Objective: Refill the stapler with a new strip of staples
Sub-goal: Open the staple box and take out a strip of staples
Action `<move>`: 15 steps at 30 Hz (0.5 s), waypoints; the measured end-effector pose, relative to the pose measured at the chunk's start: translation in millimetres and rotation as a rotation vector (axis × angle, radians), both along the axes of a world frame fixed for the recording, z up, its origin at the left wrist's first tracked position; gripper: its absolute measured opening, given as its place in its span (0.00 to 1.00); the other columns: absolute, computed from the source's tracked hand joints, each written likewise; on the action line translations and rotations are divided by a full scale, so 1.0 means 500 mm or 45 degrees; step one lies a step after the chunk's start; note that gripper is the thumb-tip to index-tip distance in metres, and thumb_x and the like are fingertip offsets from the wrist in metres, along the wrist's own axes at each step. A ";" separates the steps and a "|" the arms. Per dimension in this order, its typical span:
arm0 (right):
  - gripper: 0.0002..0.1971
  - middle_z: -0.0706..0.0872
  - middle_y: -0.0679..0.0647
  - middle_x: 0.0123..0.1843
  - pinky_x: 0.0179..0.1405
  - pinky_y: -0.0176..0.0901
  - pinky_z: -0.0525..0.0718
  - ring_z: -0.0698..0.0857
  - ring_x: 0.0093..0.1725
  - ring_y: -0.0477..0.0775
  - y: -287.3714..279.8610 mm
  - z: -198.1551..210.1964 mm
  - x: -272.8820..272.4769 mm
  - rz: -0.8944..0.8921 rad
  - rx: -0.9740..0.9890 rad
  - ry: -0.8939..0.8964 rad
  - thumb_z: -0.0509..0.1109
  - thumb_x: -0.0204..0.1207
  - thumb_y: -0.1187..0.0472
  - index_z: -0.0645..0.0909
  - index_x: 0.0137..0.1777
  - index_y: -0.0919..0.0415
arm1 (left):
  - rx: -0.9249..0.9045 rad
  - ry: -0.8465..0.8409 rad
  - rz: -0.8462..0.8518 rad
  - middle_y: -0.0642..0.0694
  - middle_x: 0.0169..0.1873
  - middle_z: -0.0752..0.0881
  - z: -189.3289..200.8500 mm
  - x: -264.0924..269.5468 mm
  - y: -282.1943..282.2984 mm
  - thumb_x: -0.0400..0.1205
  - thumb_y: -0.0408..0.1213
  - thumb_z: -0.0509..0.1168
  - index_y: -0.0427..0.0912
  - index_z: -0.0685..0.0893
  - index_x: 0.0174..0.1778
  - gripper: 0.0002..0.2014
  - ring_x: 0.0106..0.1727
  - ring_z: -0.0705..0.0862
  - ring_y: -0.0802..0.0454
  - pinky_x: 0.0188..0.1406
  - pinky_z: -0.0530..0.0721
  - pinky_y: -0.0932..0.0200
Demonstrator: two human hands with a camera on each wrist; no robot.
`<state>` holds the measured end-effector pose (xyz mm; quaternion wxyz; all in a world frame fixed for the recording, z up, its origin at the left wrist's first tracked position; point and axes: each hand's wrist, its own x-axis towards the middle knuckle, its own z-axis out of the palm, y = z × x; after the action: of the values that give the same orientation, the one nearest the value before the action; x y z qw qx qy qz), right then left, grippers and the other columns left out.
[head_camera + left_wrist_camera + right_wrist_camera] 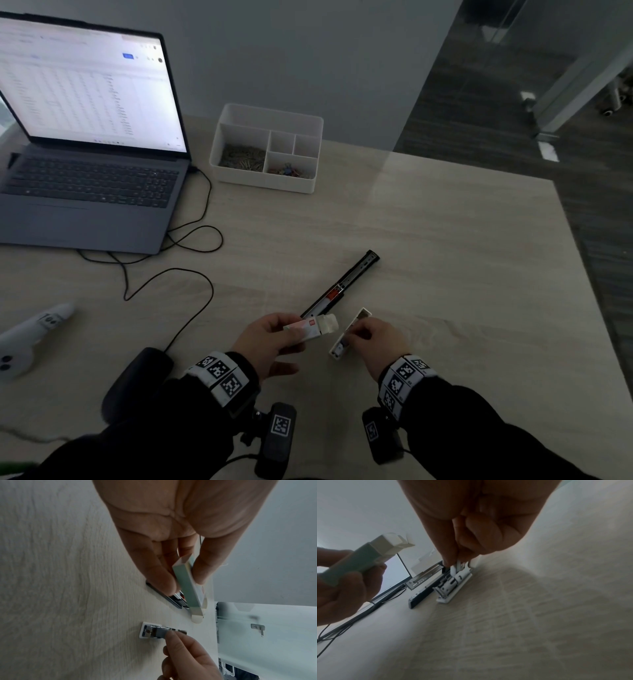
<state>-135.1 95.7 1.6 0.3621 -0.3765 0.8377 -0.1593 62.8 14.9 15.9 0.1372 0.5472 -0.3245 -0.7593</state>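
My left hand (287, 337) holds a small white and green staple box (310, 329) (188, 582) (368, 557) above the table, thumb on one side, fingers on the other. Its end flap stands open. The black stapler (340, 286) (421, 595) lies opened out flat on the table, its metal channel showing. Just right of it lies a white tray-like piece (342, 346) (145, 631) (452, 588) with metal parts in it. My right hand (354, 334) pinches a short grey metal strip (160, 633), apparently staples, right over that white piece.
An open laptop (85, 137) stands at the far left with black cables (191, 281) looping across the table. A white organiser box (267, 150) with clips sits behind. A white handheld device (30, 339) lies at the left. The table's edge (582, 274) runs along the right.
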 end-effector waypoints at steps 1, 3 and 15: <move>0.05 0.90 0.48 0.45 0.47 0.40 0.82 0.86 0.46 0.49 0.001 0.001 0.001 0.025 -0.004 0.004 0.74 0.73 0.54 0.89 0.46 0.51 | -0.001 0.001 -0.001 0.43 0.48 0.90 0.000 -0.001 0.000 0.76 0.35 0.74 0.43 0.87 0.53 0.11 0.46 0.90 0.48 0.28 0.88 0.54; 0.06 0.90 0.49 0.45 0.48 0.41 0.83 0.86 0.47 0.50 0.003 0.006 0.003 0.084 -0.011 0.012 0.72 0.75 0.54 0.89 0.47 0.53 | -0.001 0.000 -0.004 0.42 0.49 0.90 0.000 0.000 0.000 0.76 0.36 0.75 0.43 0.87 0.53 0.11 0.46 0.90 0.48 0.28 0.87 0.54; 0.09 0.87 0.46 0.37 0.37 0.42 0.86 0.84 0.37 0.46 -0.018 0.064 0.053 0.124 -0.462 -0.177 0.72 0.74 0.54 0.83 0.35 0.38 | -0.030 -0.023 0.002 0.43 0.51 0.91 0.008 0.000 0.001 0.73 0.38 0.77 0.44 0.87 0.53 0.13 0.49 0.90 0.47 0.33 0.87 0.54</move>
<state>-108.9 86.9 33.4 0.3525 -0.4637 0.7491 -0.3155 62.6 15.4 20.0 0.1412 0.5525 -0.3343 -0.7503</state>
